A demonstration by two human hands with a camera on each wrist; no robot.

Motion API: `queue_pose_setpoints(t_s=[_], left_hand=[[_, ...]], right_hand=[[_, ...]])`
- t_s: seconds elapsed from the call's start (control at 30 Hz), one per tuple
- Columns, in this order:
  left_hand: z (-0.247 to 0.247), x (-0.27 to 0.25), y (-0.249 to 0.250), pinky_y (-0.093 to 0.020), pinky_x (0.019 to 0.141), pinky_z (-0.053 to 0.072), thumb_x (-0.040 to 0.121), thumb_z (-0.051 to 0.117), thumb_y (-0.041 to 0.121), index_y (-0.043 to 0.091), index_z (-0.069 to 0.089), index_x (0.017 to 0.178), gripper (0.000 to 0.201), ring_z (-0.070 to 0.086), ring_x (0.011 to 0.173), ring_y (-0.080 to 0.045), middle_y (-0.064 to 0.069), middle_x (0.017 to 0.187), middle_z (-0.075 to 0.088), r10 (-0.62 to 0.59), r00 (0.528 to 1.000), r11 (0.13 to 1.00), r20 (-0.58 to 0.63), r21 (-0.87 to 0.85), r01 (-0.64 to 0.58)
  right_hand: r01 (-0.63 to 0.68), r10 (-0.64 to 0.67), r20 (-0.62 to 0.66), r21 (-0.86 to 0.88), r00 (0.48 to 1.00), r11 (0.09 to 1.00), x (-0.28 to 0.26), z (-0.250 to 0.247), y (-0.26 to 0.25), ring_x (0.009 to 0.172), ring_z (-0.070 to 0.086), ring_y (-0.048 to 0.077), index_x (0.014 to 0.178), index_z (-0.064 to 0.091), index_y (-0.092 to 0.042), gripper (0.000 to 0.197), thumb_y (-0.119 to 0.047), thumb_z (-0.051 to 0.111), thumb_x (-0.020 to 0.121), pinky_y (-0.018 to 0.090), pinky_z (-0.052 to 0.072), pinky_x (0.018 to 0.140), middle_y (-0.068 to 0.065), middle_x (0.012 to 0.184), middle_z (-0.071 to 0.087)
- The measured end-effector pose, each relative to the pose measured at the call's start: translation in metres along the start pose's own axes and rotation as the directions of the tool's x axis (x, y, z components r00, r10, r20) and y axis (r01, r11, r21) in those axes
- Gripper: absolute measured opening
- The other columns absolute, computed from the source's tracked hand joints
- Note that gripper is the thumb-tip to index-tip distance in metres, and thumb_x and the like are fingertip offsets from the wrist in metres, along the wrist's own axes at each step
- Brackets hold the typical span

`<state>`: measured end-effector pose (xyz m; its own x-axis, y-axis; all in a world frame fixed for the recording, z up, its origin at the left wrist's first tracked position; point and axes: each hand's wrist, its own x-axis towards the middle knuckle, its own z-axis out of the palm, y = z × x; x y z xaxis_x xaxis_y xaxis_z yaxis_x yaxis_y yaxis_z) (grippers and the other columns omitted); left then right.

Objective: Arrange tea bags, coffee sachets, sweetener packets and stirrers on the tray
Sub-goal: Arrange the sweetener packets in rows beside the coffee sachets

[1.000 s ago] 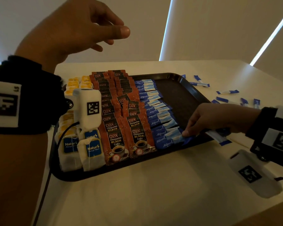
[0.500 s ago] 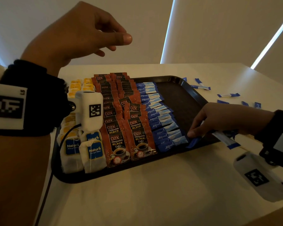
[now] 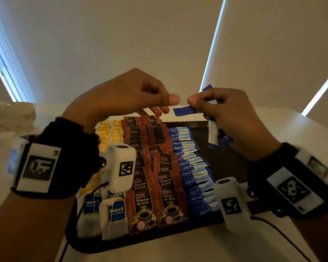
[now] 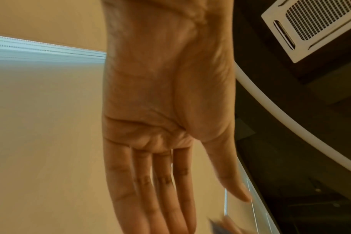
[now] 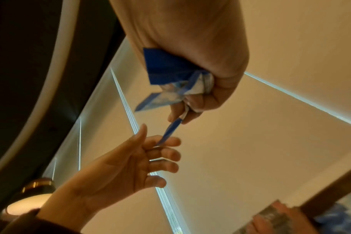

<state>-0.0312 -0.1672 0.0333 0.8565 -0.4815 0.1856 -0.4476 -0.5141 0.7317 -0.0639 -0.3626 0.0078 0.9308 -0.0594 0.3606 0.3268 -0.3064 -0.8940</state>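
Blue sweetener packets (image 3: 215, 133) are bunched in the right hand (image 3: 233, 118), whose curled fingers (image 5: 192, 109) also pinch one packet (image 3: 185, 111) out toward the left hand (image 3: 121, 95) above the far end of the black tray (image 3: 225, 159). The left hand's fingers (image 5: 166, 154) are straight and loose, gripping nothing, with the single packet's tip at its index finger. On the tray, lying on the white desk (image 3: 197, 250), run rows of tea bags (image 3: 112, 210), coffee sachets (image 3: 153, 186) and sweetener packets (image 3: 193, 173).
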Motion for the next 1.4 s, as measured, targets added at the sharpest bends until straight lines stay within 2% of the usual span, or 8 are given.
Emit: queue_pose_setpoints(t_s=[0.33, 0.5, 0.67, 0.83, 0.97, 1.07, 1.27, 1.4], left_hand=[[-0.022, -0.003, -0.017, -0.017, 0.06, 0.055, 0.085, 0.066, 0.014, 0.014, 0.069, 0.087, 0.004, 0.07, 0.069, -0.01, 0.001, 0.072, 0.072, 0.005, 0.971, 0.999, -0.239, -0.05, -0.017], [-0.025, -0.003, -0.026, -0.018, 0.058, 0.055, 0.084, 0.066, 0.011, 0.016, 0.064, 0.087, 0.005, 0.07, 0.072, -0.012, -0.002, 0.076, 0.072, -0.053, 0.976, 0.998, -0.212, -0.055, 0.043], [-0.023, -0.003, -0.03, -0.026, 0.062, 0.058, 0.09, 0.059, 0.008, 0.019, 0.06, 0.092, 0.01, 0.063, 0.068, -0.013, -0.008, 0.08, 0.065, -0.064, 0.984, 0.996, -0.164, -0.078, 0.052], [-0.023, -0.005, -0.029, -0.02, 0.073, 0.055, 0.077, 0.068, 0.012, 0.016, 0.068, 0.105, 0.028, 0.068, 0.087, -0.013, -0.002, 0.097, 0.068, 0.006, 0.994, 0.974, -0.112, -0.223, -0.031], [-0.017, 0.001, -0.029, -0.016, 0.071, 0.053, 0.08, 0.069, 0.012, 0.016, 0.07, 0.098, 0.018, 0.07, 0.081, -0.014, -0.005, 0.095, 0.071, 0.061, 0.957, 0.987, -0.283, -0.128, -0.1], [-0.016, 0.006, -0.032, -0.018, 0.065, 0.055, 0.087, 0.063, 0.017, 0.012, 0.071, 0.093, 0.011, 0.068, 0.067, -0.012, -0.005, 0.079, 0.07, 0.034, 0.929, 0.99, -0.369, -0.116, -0.082], [-0.018, 0.007, -0.038, -0.019, 0.059, 0.057, 0.089, 0.058, 0.028, 0.025, 0.067, 0.079, 0.014, 0.057, 0.075, -0.009, 0.001, 0.083, 0.06, 0.006, 0.94, 0.999, -0.342, 0.035, 0.006], [-0.014, 0.008, -0.035, -0.018, 0.05, 0.054, 0.088, 0.06, 0.027, 0.019, 0.067, 0.079, 0.014, 0.058, 0.068, -0.007, 0.004, 0.083, 0.059, -0.026, 0.945, 0.999, -0.327, 0.03, 0.038]], right_hand=[[0.171, -0.175, 0.074, 0.057, 0.982, 0.984, 0.045, 0.056, -0.012, 0.051, 0.052, -0.004, 0.083, 0.071, -0.018, 0.009, -0.026, 0.067, 0.083, 0.007, 0.04, 0.054, -0.017, 0.053, 0.059], [0.1, -0.1, 0.191, 0.009, 0.977, 0.995, 0.047, 0.059, -0.005, 0.044, 0.044, 0.001, 0.092, 0.072, -0.014, 0.032, -0.041, 0.054, 0.089, 0.011, 0.037, 0.045, -0.004, 0.056, 0.056], [0.042, -0.038, 0.31, -0.008, 0.95, 0.999, 0.052, 0.044, 0.002, 0.047, 0.048, -0.001, 0.098, 0.07, -0.017, 0.02, -0.03, 0.063, 0.084, 0.01, 0.043, 0.05, -0.002, 0.078, 0.07], [-0.106, 0.08, 0.294, 0.074, 0.952, 0.992, 0.056, 0.03, 0.006, 0.044, 0.045, 0.002, 0.086, 0.072, -0.013, 0.01, -0.019, 0.07, 0.078, 0.013, 0.041, 0.044, -0.003, 0.067, 0.068], [-0.292, 0.189, 0.408, 0.209, 0.894, 0.933, 0.059, 0.029, 0.009, 0.044, 0.044, 0.004, 0.089, 0.07, -0.009, 0.024, -0.025, 0.069, 0.071, 0.014, 0.037, 0.037, 0.001, 0.069, 0.066], [-0.297, 0.18, 0.424, 0.229, 0.888, 0.927, 0.061, 0.028, 0.01, 0.044, 0.044, 0.004, 0.097, 0.069, -0.01, 0.021, -0.025, 0.06, 0.086, 0.014, 0.037, 0.037, 0.002, 0.072, 0.066], [-0.327, 0.125, 0.541, 0.297, 0.832, 0.897, 0.066, 0.013, 0.01, 0.043, 0.041, 0.005, 0.121, 0.057, -0.019, 0.029, -0.012, 0.044, 0.097, 0.015, 0.036, 0.035, 0.002, 0.068, 0.06], [-0.389, 0.091, 0.691, 0.289, 0.718, 0.875, 0.063, 0.013, 0.009, 0.041, 0.038, 0.005, 0.133, 0.043, -0.019, 0.047, -0.015, 0.052, 0.087, 0.016, 0.035, 0.033, 0.006, 0.069, 0.059]])
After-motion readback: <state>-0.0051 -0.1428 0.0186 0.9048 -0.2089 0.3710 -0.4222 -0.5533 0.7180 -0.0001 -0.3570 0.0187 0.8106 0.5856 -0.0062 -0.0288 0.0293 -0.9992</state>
